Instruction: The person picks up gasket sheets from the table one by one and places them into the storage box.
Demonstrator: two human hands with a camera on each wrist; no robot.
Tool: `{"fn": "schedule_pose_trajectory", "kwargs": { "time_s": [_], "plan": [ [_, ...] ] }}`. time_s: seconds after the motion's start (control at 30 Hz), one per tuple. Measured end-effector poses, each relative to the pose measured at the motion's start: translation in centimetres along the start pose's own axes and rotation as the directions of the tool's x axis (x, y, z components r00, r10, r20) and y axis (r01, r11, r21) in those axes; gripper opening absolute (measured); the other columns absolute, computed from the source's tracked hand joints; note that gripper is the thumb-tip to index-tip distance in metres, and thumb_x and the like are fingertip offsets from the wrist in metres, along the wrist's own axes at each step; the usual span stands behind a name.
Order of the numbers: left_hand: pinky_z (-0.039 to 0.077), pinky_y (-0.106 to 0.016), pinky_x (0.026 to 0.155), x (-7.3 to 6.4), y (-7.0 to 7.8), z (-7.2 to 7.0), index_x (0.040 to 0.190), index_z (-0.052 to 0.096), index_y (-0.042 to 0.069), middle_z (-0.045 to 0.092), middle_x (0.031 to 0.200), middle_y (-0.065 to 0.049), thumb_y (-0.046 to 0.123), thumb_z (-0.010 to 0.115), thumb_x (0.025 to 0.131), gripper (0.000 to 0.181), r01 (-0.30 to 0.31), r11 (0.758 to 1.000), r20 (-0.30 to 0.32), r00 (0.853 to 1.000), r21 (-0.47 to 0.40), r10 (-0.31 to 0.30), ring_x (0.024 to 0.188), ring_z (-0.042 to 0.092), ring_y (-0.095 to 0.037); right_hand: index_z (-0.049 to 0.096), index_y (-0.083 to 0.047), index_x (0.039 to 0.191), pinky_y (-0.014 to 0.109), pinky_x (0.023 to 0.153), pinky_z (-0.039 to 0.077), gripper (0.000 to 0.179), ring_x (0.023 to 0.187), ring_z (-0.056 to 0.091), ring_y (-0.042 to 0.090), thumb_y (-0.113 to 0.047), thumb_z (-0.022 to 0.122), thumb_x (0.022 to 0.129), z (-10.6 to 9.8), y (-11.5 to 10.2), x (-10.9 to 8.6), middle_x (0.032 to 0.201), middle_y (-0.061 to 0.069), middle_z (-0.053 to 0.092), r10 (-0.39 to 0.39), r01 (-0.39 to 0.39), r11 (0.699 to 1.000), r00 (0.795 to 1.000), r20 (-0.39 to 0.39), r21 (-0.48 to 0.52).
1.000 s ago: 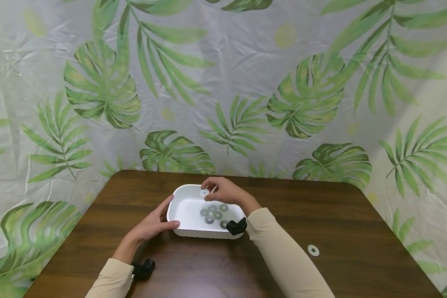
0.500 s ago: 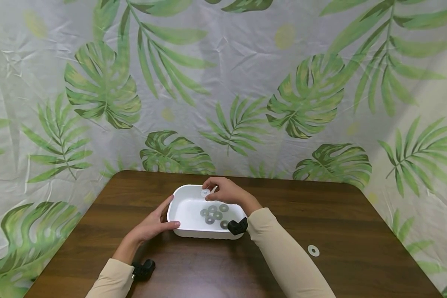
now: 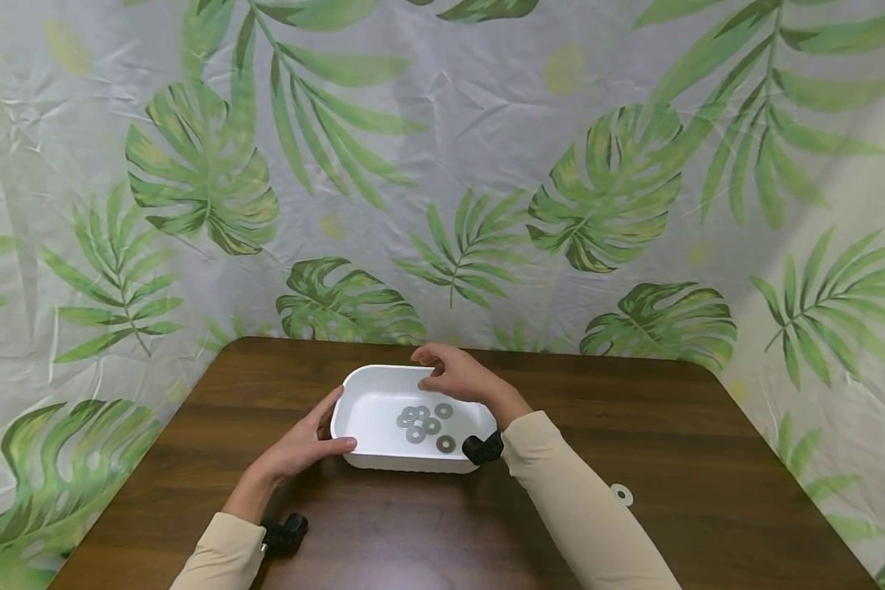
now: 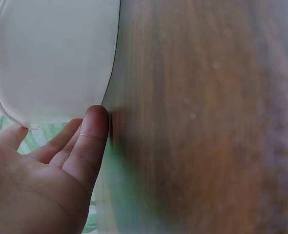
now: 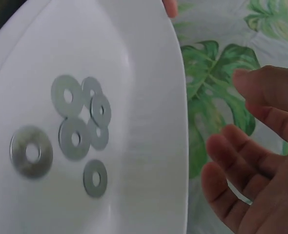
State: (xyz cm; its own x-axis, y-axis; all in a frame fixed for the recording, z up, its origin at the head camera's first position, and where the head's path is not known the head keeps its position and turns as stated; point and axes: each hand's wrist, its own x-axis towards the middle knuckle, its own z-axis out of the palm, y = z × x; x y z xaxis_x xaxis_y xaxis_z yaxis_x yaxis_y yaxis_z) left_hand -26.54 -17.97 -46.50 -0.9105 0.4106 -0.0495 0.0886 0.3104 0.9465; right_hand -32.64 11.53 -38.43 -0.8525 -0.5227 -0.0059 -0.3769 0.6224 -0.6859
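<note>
My left hand (image 3: 304, 442) holds the left end of a white plastic bin (image 3: 369, 403), its thumb at the front corner and its fingers at the left side. In the left wrist view its fingertips touch the bin wall (image 4: 56, 58). Several flat metal washers (image 3: 431, 426) lie on the bin floor, some overlapping; the right wrist view shows them close up, with a duller washer (image 5: 31, 152) apart from the cluster. My right hand (image 3: 460, 378) hovers over the bin's back right rim, its fingers loosely bent and nothing between them.
Another washer (image 3: 623, 494) lies on the brown wooden table (image 3: 708, 459) at the right, partly covered by the right sleeve (image 3: 583, 500). A leaf-printed cloth (image 3: 487, 164) hangs behind the table. A black wrist camera (image 3: 286, 534) sits on the left wrist.
The washer between my right fingers has dropped onto the others in the bin. My right hand has let go and moved slightly right and back. My left hand and the bin stayed still.
</note>
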Motion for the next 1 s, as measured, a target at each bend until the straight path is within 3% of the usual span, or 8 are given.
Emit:
{"fn": "schedule_pose_trajectory", "kwargs": {
  "time_s": [0.23, 0.6, 0.73, 1.0],
  "plan": [
    [0.047, -0.03, 0.092, 0.0, -0.1, 0.1, 0.161, 0.006, 0.011, 0.024, 0.16, -0.031, 0.026, 0.076, 0.087, 0.103, 0.014, 1.0, -0.005, 1.0, 0.011, -0.014, 0.129, 0.05, -0.041, 0.058, -0.008, 0.133, 0.041, 0.091, 0.051, 0.039, 0.108, 0.065, 0.026, -0.018, 0.065, 0.096, -2.4, 0.4, -3.9, 0.136, 0.014, 0.059, -0.083, 0.085, 0.988, 0.996, 0.016, -0.125],
    [0.047, -0.028, 0.091, -0.1, 0.1, 0.0, 0.161, 0.005, 0.012, 0.024, 0.16, -0.03, 0.025, 0.075, 0.087, 0.103, 0.007, 1.0, -0.002, 1.0, 0.014, -0.007, 0.13, 0.049, -0.042, 0.059, -0.004, 0.128, 0.034, 0.084, 0.055, 0.038, 0.099, 0.063, 0.024, -0.013, 0.068, 0.093, -5.2, 2.5, -10.9, 0.124, 0.016, 0.06, -0.163, 0.164, 0.977, 0.986, 0.017, -0.137],
    [0.046, -0.029, 0.092, -0.1, 0.2, 0.0, 0.161, 0.005, 0.012, 0.023, 0.161, -0.03, 0.026, 0.075, 0.088, 0.103, 0.009, 1.0, 0.005, 1.0, 0.02, -0.009, 0.132, 0.048, -0.042, 0.06, -0.006, 0.127, 0.029, 0.079, 0.054, 0.038, 0.095, 0.06, 0.019, -0.016, 0.071, 0.092, -5.4, 3.6, -12.9, 0.121, 0.012, 0.061, -0.146, 0.147, 0.976, 0.989, 0.019, -0.158],
    [0.046, -0.028, 0.092, -0.2, 0.3, 0.0, 0.161, 0.005, 0.011, 0.022, 0.161, -0.03, 0.025, 0.075, 0.087, 0.102, 0.009, 1.0, 0.003, 1.0, 0.013, -0.009, 0.132, 0.048, -0.042, 0.06, -0.009, 0.125, 0.029, 0.076, 0.052, 0.035, 0.092, 0.057, 0.01, -0.019, 0.069, 0.093, -5.7, 5.6, -16.3, 0.119, 0.008, 0.062, -0.12, 0.123, 0.973, 0.992, 0.031, -0.196]
  ]
}}
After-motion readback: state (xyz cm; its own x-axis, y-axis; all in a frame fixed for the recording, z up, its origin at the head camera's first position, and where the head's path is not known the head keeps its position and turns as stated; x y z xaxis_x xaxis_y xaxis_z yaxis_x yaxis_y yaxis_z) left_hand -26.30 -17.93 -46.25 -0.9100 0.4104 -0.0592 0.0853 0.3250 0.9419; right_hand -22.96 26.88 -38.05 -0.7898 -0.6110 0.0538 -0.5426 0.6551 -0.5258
